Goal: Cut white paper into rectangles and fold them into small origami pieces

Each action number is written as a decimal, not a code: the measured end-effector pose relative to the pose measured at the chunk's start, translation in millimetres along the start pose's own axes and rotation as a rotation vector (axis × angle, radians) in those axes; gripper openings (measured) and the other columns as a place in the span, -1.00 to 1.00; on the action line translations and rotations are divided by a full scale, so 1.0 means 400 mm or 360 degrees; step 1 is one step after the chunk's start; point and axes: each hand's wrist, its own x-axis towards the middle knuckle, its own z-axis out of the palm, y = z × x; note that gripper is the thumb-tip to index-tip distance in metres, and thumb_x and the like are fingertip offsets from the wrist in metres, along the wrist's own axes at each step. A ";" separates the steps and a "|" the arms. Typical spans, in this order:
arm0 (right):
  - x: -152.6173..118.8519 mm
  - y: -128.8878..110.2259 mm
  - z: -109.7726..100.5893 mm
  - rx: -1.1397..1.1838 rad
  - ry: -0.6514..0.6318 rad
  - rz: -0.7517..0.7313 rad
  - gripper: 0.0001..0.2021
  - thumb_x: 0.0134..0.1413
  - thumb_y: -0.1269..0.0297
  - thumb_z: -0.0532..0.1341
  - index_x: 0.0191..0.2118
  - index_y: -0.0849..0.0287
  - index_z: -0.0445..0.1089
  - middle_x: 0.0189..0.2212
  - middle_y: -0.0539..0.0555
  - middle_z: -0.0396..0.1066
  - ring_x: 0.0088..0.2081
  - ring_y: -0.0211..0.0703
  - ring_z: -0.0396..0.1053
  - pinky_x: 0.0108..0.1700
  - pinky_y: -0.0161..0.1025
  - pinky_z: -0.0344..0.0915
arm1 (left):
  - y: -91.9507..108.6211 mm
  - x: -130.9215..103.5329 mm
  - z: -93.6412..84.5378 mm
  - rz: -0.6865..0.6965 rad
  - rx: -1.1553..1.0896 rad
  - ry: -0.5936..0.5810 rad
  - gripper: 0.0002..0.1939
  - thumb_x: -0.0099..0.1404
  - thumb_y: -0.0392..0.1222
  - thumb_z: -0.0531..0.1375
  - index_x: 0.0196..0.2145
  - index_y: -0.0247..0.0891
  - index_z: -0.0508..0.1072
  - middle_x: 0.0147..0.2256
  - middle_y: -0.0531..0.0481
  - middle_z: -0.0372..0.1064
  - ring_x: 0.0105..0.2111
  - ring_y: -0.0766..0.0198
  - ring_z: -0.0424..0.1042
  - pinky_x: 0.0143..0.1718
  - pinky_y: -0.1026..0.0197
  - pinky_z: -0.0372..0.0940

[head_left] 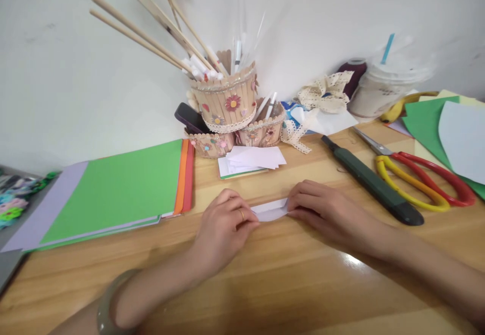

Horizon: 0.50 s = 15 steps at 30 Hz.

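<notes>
A small white strip of paper [271, 210], with a lengthwise crease and a raised far edge, spans the gap between my two hands just above the wooden table. My left hand [227, 221], wearing a ring, pinches its left end between thumb and fingers. At the right end, the fingers of my right hand [322, 208] are closed on the same paper; its tips hide that end. Just beyond my hands lies a loose stack of small white paper pieces [252, 159], with a green and a yellowish sheet showing underneath.
Coloured sheets [125, 183] lie to the left. A decorated stick holder [227, 102] with pens, sticks and a phone [190, 117] stands behind. On the right are a dark green cutter [371, 181], red-and-yellow-handled scissors [417, 178], a lidded plastic cup [384, 90] and more paper [464, 133].
</notes>
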 end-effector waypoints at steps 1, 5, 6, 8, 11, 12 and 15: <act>0.001 -0.002 0.001 0.0023 0.0008 0.0014 -0.80 0.22 0.35 0.01 -0.34 0.20 0.34 -0.36 0.10 0.32 -0.30 -0.17 0.26 -0.26 -0.22 0.22 | 0.003 0.000 0.000 -0.0073 -0.0023 -0.0007 -0.92 0.17 -0.37 0.25 -0.45 -0.25 0.50 -0.46 0.02 0.40 -0.33 0.21 0.26 -0.34 0.16 0.25; 0.004 -0.011 0.004 0.0064 0.0034 0.0076 -0.81 0.21 0.36 0.02 -0.35 0.21 0.34 -0.38 0.10 0.30 -0.32 -0.16 0.25 -0.27 -0.21 0.22 | 0.011 0.000 -0.001 -0.0207 -0.0003 -0.0010 -0.93 0.17 -0.35 0.24 -0.43 -0.23 0.51 -0.47 0.02 0.40 -0.34 0.19 0.24 -0.32 0.12 0.22; 0.005 -0.013 0.005 0.0065 0.0039 0.0092 -0.82 0.20 0.35 0.03 -0.36 0.21 0.34 -0.39 0.10 0.30 -0.33 -0.16 0.25 -0.27 -0.21 0.22 | 0.012 0.001 -0.001 -0.0223 0.0017 -0.0018 -0.93 0.18 -0.34 0.23 -0.42 -0.24 0.51 -0.47 0.02 0.41 -0.33 0.18 0.24 -0.31 0.10 0.22; 0.008 -0.016 0.007 0.0053 0.0051 0.0123 -0.81 0.19 0.34 0.04 -0.37 0.21 0.34 -0.40 0.10 0.29 -0.34 -0.15 0.25 -0.29 -0.20 0.22 | 0.013 0.003 -0.001 -0.0273 0.0047 -0.0058 -0.93 0.19 -0.32 0.23 -0.43 -0.24 0.51 -0.47 0.02 0.41 -0.33 0.18 0.24 -0.29 0.10 0.20; 0.013 -0.019 0.009 0.0029 0.0071 0.0173 -0.79 0.19 0.33 0.04 -0.40 0.22 0.34 -0.42 0.11 0.29 -0.36 -0.15 0.25 -0.31 -0.20 0.22 | 0.015 0.008 -0.001 -0.0371 0.0063 -0.0122 -0.91 0.20 -0.33 0.21 -0.45 -0.23 0.48 -0.48 0.04 0.41 -0.33 0.19 0.24 -0.28 0.11 0.19; 0.015 -0.020 0.010 0.0027 0.0078 0.0189 -0.79 0.19 0.33 0.04 -0.41 0.22 0.34 -0.42 0.11 0.28 -0.37 -0.15 0.25 -0.32 -0.20 0.22 | 0.016 0.009 -0.001 -0.0398 0.0071 -0.0135 -0.90 0.20 -0.33 0.20 -0.46 -0.23 0.47 -0.48 0.05 0.40 -0.32 0.19 0.24 -0.27 0.11 0.18; 0.018 -0.023 0.012 0.0026 0.0087 0.0232 -0.81 0.17 0.35 0.05 -0.42 0.22 0.34 -0.44 0.11 0.28 -0.39 -0.15 0.25 -0.33 -0.20 0.22 | 0.019 0.013 -0.001 -0.0456 0.0103 -0.0157 -0.88 0.20 -0.31 0.19 -0.49 -0.22 0.44 -0.49 0.07 0.39 -0.31 0.18 0.24 -0.27 0.11 0.16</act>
